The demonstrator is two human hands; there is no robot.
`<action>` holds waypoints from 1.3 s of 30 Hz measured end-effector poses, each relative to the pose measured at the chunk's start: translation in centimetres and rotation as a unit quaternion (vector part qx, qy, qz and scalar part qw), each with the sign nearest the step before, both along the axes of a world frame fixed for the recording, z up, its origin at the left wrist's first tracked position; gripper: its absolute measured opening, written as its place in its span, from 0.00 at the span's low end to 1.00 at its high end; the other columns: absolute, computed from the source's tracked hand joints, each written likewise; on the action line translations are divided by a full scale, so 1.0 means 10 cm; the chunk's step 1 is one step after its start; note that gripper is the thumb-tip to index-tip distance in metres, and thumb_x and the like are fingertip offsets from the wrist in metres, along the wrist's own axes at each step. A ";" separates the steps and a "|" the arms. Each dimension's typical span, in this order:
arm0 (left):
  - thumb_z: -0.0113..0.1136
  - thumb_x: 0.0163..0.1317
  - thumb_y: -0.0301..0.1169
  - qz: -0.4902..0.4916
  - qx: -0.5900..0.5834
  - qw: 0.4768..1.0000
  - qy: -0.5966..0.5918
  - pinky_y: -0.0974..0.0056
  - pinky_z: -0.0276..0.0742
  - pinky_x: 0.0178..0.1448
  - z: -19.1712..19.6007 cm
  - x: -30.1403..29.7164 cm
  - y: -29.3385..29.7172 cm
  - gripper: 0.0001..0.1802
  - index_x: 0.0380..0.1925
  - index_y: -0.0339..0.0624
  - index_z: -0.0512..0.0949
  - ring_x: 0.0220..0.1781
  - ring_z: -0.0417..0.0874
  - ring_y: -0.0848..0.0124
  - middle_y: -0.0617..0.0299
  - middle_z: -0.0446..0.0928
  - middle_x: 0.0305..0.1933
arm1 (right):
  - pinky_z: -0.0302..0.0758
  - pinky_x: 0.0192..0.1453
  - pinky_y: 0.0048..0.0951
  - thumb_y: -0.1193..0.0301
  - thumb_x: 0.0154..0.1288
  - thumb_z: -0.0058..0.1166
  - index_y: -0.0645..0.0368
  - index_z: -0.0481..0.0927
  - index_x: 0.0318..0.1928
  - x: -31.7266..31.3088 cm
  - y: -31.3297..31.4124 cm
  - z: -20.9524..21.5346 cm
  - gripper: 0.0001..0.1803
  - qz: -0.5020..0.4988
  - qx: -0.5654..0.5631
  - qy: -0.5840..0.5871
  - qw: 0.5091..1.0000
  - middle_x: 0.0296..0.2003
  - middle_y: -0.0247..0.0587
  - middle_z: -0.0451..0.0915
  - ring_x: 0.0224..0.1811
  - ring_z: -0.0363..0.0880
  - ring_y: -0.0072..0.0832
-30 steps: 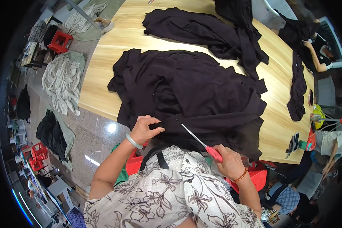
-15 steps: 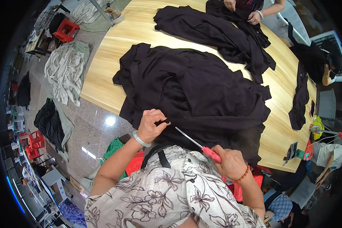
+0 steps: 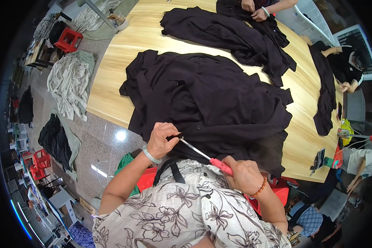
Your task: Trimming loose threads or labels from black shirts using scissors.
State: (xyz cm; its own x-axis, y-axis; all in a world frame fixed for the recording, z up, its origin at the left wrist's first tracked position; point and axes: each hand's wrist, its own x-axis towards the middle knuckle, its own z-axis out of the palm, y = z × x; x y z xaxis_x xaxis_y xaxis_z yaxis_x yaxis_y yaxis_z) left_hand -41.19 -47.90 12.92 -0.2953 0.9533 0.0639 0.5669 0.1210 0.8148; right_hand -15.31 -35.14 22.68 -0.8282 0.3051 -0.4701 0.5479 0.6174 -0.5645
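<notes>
A dark garment (image 3: 219,97) lies crumpled on the table in front of me, with a button on its near part. Above its near left edge, my left hand (image 3: 163,138) is closed in a pinch on a small piece of black cloth (image 3: 176,136). My right hand (image 3: 244,175) grips the pinkish-red handle of a screwdriver-like tool (image 3: 197,152). Its thin metal shaft points up and left, and the tip meets the black cloth at my left fingertips. Whether the tip goes into the cloth is too small to tell.
More dark garments (image 3: 219,35) lie across the wooden table (image 3: 107,95), where another person's hands (image 3: 258,12) work on one. At the right, a second person (image 3: 349,68) stands by a dark strip of cloth (image 3: 324,99). Piles of pale cloth (image 3: 70,80) and red stools (image 3: 68,40) are on the left floor.
The tool in my right hand has moved left and slightly up, so its tip now reaches my left fingertips. My left hand stays nearly in place. The person at the right has leaned closer.
</notes>
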 end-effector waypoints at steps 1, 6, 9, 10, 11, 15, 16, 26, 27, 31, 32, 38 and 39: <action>0.62 0.42 0.25 0.001 -0.005 1.000 -0.006 0.64 0.63 0.44 -0.02 0.00 -0.02 0.05 0.23 0.40 0.79 0.31 0.76 0.64 0.61 0.76 0.25 | 0.74 0.34 0.41 0.68 0.54 0.58 0.56 0.73 0.41 0.01 0.00 -0.02 0.14 -0.005 0.007 -0.005 1.000 0.22 0.49 0.78 0.28 0.79 0.45; 0.62 0.43 0.24 0.009 -0.037 0.995 -0.087 0.66 0.65 0.42 -0.11 -0.07 -0.09 0.05 0.23 0.37 0.79 0.29 0.77 0.66 0.61 0.76 0.24 | 0.75 0.36 0.41 0.72 0.55 0.55 0.59 0.72 0.39 0.03 -0.04 -0.05 0.11 -0.026 0.001 0.081 0.996 0.26 0.48 0.79 0.33 0.80 0.43; 0.63 0.46 0.23 0.026 -0.050 0.982 -0.178 0.69 0.67 0.38 -0.07 -0.03 -0.05 0.05 0.24 0.34 0.79 0.27 0.77 0.71 0.60 0.76 0.24 | 0.75 0.35 0.41 0.72 0.54 0.55 0.58 0.72 0.39 0.03 -0.08 -0.12 0.11 -0.015 0.033 0.063 0.997 0.25 0.48 0.79 0.32 0.80 0.43; 0.64 0.47 0.23 0.039 -0.060 0.968 -0.239 0.70 0.67 0.35 -0.06 -0.02 -0.03 0.05 0.24 0.32 0.79 0.26 0.76 0.75 0.61 0.76 0.23 | 0.75 0.36 0.41 0.71 0.54 0.56 0.57 0.73 0.41 0.04 -0.11 -0.15 0.13 -0.008 0.019 0.047 0.999 0.26 0.48 0.79 0.33 0.80 0.43; 0.64 0.47 0.23 0.038 -0.059 0.968 -0.239 0.70 0.67 0.35 -0.07 -0.03 -0.03 0.05 0.24 0.32 0.79 0.26 0.76 0.75 0.61 0.76 0.23 | 0.75 0.37 0.40 0.70 0.53 0.56 0.57 0.74 0.43 0.04 -0.14 -0.16 0.15 -0.002 0.005 0.032 0.999 0.27 0.48 0.79 0.33 0.80 0.44; 0.64 0.50 0.22 0.055 -0.079 0.961 -0.259 0.74 0.65 0.31 -0.10 -0.10 -0.07 0.05 0.24 0.30 0.78 0.26 0.71 0.81 0.64 0.74 0.22 | 0.74 0.36 0.40 0.70 0.54 0.56 0.58 0.72 0.41 -0.02 -0.14 -0.07 0.14 0.019 0.014 0.000 1.000 0.25 0.48 0.79 0.31 0.80 0.44; 0.64 0.50 0.22 0.041 -0.086 0.961 -0.260 0.74 0.65 0.31 -0.12 -0.09 -0.09 0.05 0.24 0.30 0.78 0.26 0.70 0.82 0.64 0.73 0.22 | 0.74 0.36 0.40 0.70 0.54 0.56 0.58 0.72 0.41 -0.03 -0.15 -0.07 0.14 0.016 0.015 0.000 1.000 0.25 0.48 0.79 0.31 0.80 0.44; 0.65 0.51 0.25 -0.032 0.001 0.996 0.080 0.70 0.71 0.37 -0.02 -0.20 0.04 0.07 0.32 0.39 0.82 0.29 0.75 0.72 0.59 0.78 0.33 | 0.74 0.38 0.41 0.70 0.54 0.56 0.58 0.73 0.43 0.09 -0.18 -0.23 0.15 -0.014 0.012 0.052 0.998 0.30 0.47 0.79 0.35 0.79 0.43; 0.65 0.51 0.27 0.021 -0.020 0.999 0.018 0.68 0.71 0.36 0.05 -0.14 0.14 0.07 0.30 0.39 0.82 0.28 0.75 0.70 0.59 0.78 0.30 | 0.74 0.39 0.41 0.71 0.53 0.56 0.58 0.74 0.43 0.11 -0.18 -0.25 0.15 -0.033 0.020 0.068 0.997 0.31 0.47 0.79 0.37 0.78 0.43; 0.68 0.55 0.35 0.159 -0.054 0.963 -0.210 0.74 0.65 0.26 0.11 0.11 0.64 0.13 0.26 0.33 0.80 0.21 0.67 0.83 0.67 0.73 0.19 | 0.74 0.41 0.40 0.73 0.51 0.55 0.57 0.74 0.43 0.20 -0.18 -0.31 0.16 -0.080 0.029 0.079 0.993 0.33 0.45 0.78 0.39 0.77 0.42; 0.69 0.54 0.38 0.160 -0.031 0.951 -0.261 0.74 0.66 0.27 -0.06 0.14 0.75 0.16 0.26 0.33 0.79 0.21 0.68 0.83 0.66 0.74 0.19 | 0.74 0.42 0.40 0.74 0.50 0.55 0.57 0.74 0.44 0.21 -0.19 -0.31 0.17 -0.088 0.033 0.074 0.993 0.33 0.45 0.78 0.39 0.77 0.42; 0.63 0.58 0.36 0.164 -0.103 0.930 -0.314 0.73 0.67 0.21 -0.27 0.13 0.99 0.17 0.18 0.36 0.73 0.14 0.72 0.78 0.63 0.73 0.14 | 0.75 0.40 0.41 0.74 0.50 0.56 0.57 0.75 0.42 0.32 -0.23 -0.32 0.15 -0.123 0.063 0.084 0.987 0.32 0.43 0.78 0.37 0.77 0.42; 0.61 0.59 0.33 0.166 -0.115 0.909 -0.363 0.74 0.66 0.20 -0.27 0.12 0.96 0.15 0.19 0.36 0.73 0.13 0.72 0.79 0.62 0.73 0.14 | 0.75 0.40 0.41 0.74 0.50 0.56 0.57 0.75 0.42 0.34 -0.23 -0.34 0.15 -0.124 0.063 0.086 0.987 0.32 0.43 0.78 0.37 0.77 0.42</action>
State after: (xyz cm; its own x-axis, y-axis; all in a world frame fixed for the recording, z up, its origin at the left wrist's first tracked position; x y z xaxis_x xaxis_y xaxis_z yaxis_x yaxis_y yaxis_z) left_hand -39.99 -38.29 10.22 -0.4543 0.7669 -0.4533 -0.2106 0.4020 0.8911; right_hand -11.93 -37.48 19.25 -0.7846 0.5559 -0.2747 0.5941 0.5472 -0.5895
